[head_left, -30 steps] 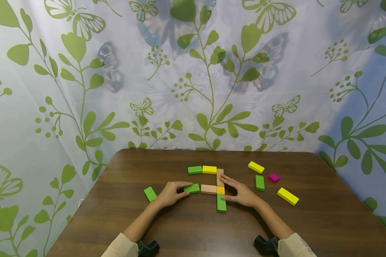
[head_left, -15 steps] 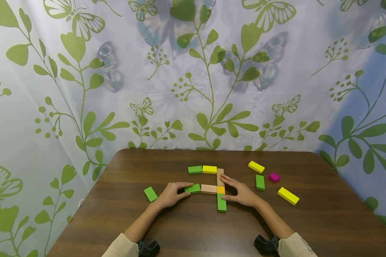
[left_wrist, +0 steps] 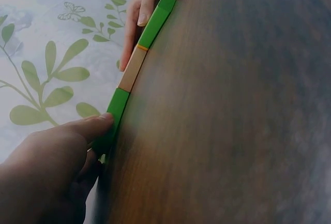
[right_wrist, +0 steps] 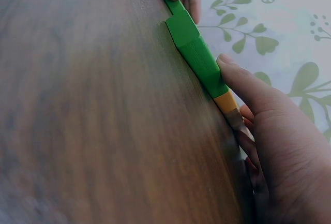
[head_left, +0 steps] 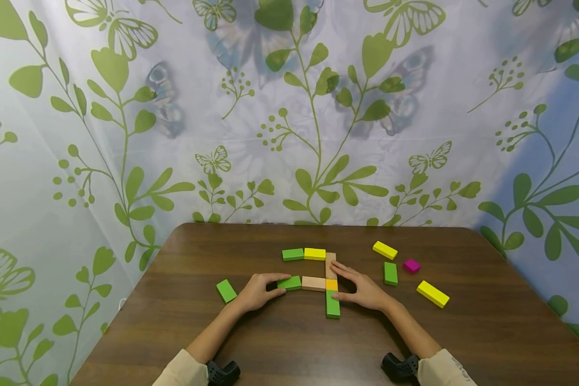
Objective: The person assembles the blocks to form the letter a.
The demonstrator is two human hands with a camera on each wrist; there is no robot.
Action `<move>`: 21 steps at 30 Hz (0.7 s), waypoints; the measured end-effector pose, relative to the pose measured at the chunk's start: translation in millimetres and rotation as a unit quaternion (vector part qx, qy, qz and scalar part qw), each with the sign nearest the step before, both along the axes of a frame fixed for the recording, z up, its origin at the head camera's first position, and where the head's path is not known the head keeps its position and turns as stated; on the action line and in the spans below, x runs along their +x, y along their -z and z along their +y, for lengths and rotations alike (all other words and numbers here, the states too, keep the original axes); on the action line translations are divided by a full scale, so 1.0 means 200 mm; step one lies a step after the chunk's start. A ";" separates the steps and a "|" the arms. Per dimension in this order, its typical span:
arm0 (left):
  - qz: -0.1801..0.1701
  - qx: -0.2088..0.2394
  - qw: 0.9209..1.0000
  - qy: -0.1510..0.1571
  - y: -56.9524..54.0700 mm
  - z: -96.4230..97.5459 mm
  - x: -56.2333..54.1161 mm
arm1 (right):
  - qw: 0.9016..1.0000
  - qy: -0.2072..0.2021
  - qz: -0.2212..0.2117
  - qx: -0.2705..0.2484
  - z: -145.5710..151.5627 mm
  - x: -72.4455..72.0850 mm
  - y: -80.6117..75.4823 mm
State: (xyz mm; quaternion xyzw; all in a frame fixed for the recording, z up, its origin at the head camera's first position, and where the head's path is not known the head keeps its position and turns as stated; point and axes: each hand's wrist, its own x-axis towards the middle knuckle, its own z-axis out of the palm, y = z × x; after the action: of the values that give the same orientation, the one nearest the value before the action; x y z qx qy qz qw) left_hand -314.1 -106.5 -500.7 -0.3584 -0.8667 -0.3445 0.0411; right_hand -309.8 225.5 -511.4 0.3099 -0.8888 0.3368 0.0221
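My left hand (head_left: 257, 292) pinches a green block (head_left: 293, 283) between thumb and fingers, flat on the table. The block's right end meets a plain wooden block (head_left: 313, 283). That one runs up to a small orange block (head_left: 331, 284), which sits between an upright-running plain wooden block (head_left: 330, 265) and a nearer green block (head_left: 333, 306). My right hand (head_left: 364, 290) lies along the right side of this column. Its thumb touches the nearer green block, clearly seen in the right wrist view, and its fingertips rest by the far wooden block.
A green block (head_left: 292, 254) and a yellow block (head_left: 315, 254) extend left from the column's far end. At right lie yellow blocks (head_left: 385, 250) (head_left: 432, 294), a green block (head_left: 390, 273) and a magenta block (head_left: 412, 266). Another green block (head_left: 227, 290) lies beside my left wrist.
My left hand has slid its green block slightly to the right, closing the thin gap to the plain wooden block. The right hand keeps its place.
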 end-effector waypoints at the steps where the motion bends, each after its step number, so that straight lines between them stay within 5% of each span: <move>1: 0.001 -0.001 1.000 0.001 0.00 0.00 0.00 | 1.000 0.000 0.001 0.001 0.00 0.00 0.00; 21: 0.005 0.013 1.000 -0.002 -0.03 -0.04 0.03 | 1.000 0.000 0.000 -0.001 0.00 0.00 0.00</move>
State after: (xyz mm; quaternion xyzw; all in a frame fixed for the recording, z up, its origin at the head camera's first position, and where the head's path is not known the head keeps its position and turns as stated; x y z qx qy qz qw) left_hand -309.0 -113.6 -495.7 -0.3580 -0.8626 -0.3538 0.0509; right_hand -309.5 225.6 -510.8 0.3100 -0.8885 0.3377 0.0226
